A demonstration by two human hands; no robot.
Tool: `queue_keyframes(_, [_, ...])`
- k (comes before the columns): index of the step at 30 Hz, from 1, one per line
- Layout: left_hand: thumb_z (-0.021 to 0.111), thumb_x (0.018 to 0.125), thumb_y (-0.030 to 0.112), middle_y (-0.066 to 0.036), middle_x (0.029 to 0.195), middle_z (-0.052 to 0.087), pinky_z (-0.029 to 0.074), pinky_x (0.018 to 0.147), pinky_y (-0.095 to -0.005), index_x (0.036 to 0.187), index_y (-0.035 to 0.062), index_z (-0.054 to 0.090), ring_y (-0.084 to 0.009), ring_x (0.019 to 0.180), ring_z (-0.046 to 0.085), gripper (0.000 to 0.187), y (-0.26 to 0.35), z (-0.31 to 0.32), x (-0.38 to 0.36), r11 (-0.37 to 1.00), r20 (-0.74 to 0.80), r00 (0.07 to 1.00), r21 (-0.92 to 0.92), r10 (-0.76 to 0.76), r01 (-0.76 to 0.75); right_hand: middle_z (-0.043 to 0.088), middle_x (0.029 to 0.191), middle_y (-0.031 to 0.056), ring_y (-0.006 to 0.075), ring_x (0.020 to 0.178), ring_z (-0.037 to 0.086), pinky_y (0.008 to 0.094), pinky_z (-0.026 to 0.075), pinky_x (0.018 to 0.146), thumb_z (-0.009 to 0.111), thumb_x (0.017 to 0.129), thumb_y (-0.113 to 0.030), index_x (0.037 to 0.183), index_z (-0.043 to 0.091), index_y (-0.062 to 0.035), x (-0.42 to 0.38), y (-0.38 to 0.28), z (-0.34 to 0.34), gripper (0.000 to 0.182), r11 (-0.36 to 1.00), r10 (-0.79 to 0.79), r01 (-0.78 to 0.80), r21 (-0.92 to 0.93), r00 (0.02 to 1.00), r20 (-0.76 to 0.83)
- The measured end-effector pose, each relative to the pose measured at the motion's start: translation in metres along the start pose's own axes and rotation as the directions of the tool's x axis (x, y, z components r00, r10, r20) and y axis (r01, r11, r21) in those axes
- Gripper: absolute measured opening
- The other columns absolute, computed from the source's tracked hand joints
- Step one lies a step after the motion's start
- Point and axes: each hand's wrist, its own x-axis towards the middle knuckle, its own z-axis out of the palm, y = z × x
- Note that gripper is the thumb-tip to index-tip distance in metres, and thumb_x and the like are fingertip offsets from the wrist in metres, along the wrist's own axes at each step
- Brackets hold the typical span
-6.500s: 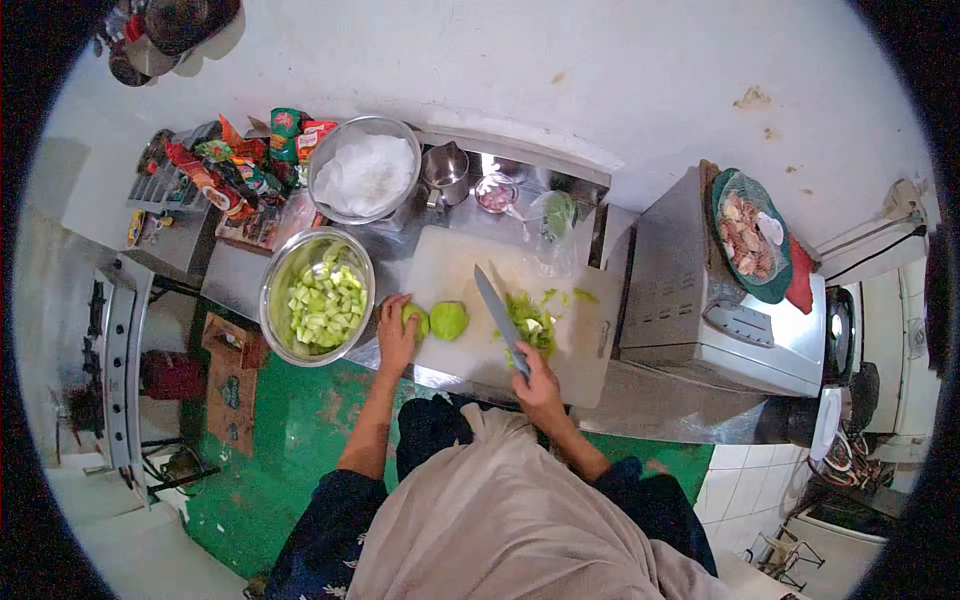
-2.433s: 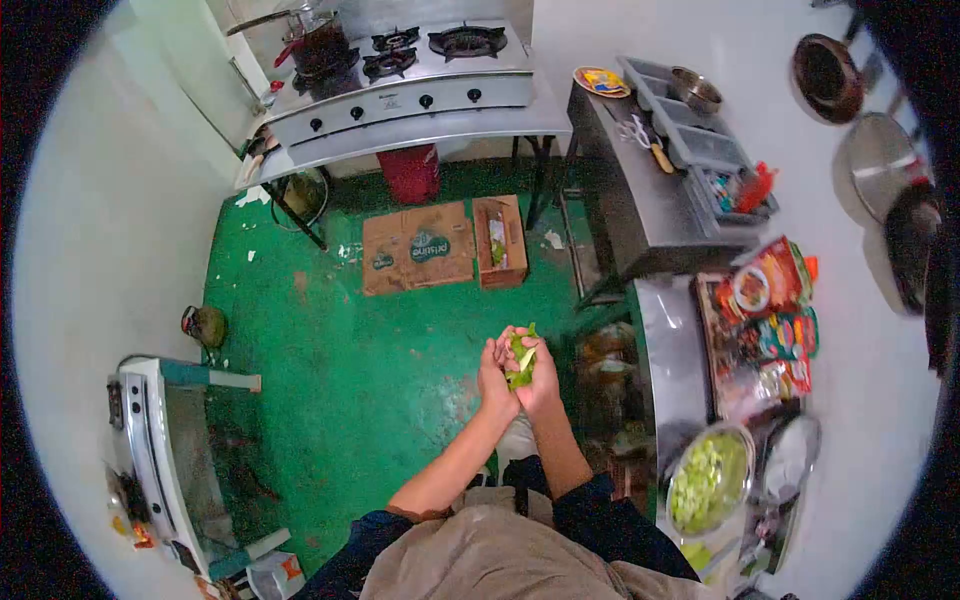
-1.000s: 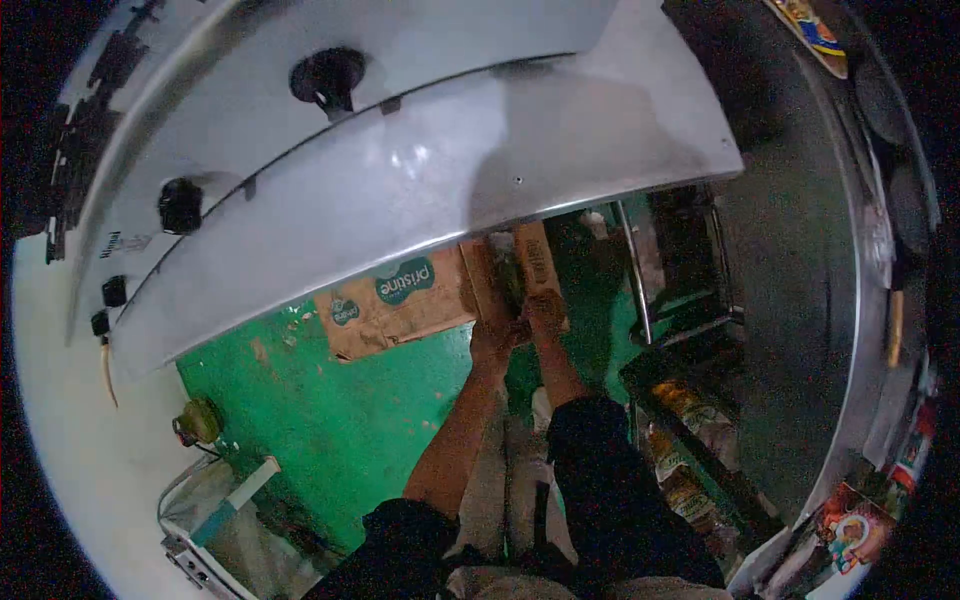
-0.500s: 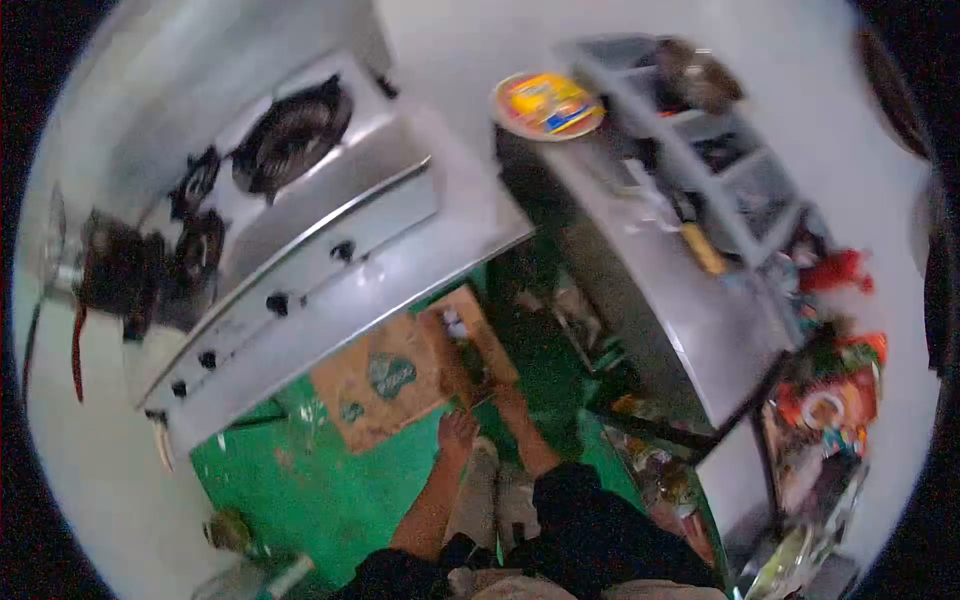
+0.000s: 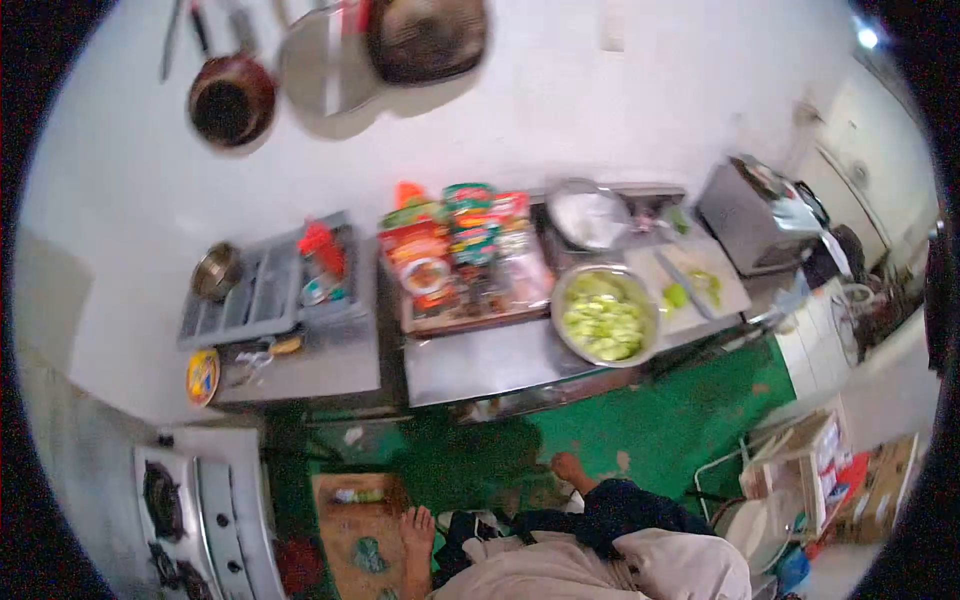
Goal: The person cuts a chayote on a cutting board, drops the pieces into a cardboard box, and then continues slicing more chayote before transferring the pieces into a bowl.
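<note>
My left hand (image 5: 417, 528) is low in the view at the right edge of a cardboard box (image 5: 335, 545) on the floor, its fingers stretched and slightly apart with nothing in them. Through the box's opening shows a small pale and green item (image 5: 357, 496). Farther right, my right hand (image 5: 568, 470) hangs over the green floor, in front of the counter and apart from the box. Its fingers are blurred, and no held thing shows. On the counter above it, a metal bowl (image 5: 560, 335) holds cut green vegetable pieces (image 5: 605, 315).
A cutting board (image 5: 735, 295) with a knife (image 5: 688, 285) lies right of the bowl. A tray of food packets (image 5: 470, 250) and a grey divided organizer (image 5: 262, 290) stand farther left. The stove (image 5: 205, 500) is at lower left, a chair (image 5: 750, 525) at lower right. Pans hang on the wall.
My view has swung right, from the stove and box to the long counter. Both hands were together at the box's edge; now they are apart, the right one away from the box.
</note>
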Motion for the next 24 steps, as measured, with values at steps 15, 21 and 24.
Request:
queue_keyframes(15, [0.054,0.09,0.029,-0.012,0.114,0.06,0.047,0.088,-0.037,0.12,0.0064,0.051,-0.0239,0.103,0.058,0.037,-0.437,0.34,-0.06,0.752,0.309,0.77,0.581,-0.559,0.312,0.058,0.066,0.0044,0.012,0.056,0.054,0.0259,0.042,0.051,0.056,0.088,-0.027,0.086,0.064,-0.0015,-0.173,0.074,-0.376,0.026,0.823,0.335,0.017,0.568,0.792,-0.51])
queue_keyframes(21, [0.053,0.091,0.027,-0.009,0.111,0.062,0.045,0.087,-0.0305,0.119,0.0058,0.054,-0.0183,0.1,0.059,0.035,-0.522,0.471,-0.069,0.657,0.497,0.694,0.753,-0.521,-0.047,0.062,0.075,0.0069,0.0148,0.065,0.058,0.0298,0.045,0.058,0.055,0.09,-0.029,0.091,0.064,-0.0038,-0.047,0.0,-0.54,0.027,0.999,-0.049,0.036,-0.033,0.613,-0.789])
queue_keyframes(24, [0.049,0.093,0.024,-0.006,0.11,0.062,0.044,0.084,-0.0302,0.119,0.0041,0.055,-0.0171,0.097,0.058,0.033,-0.555,0.528,-0.051,0.492,0.631,0.61,0.769,-0.48,-0.408,0.064,0.083,0.0143,0.0258,0.073,0.062,0.0339,0.047,0.066,0.056,0.088,-0.02,0.096,0.065,-0.0043,0.005,-0.053,-0.604,0.02,0.996,-0.089,0.054,-0.071,0.649,-0.755])
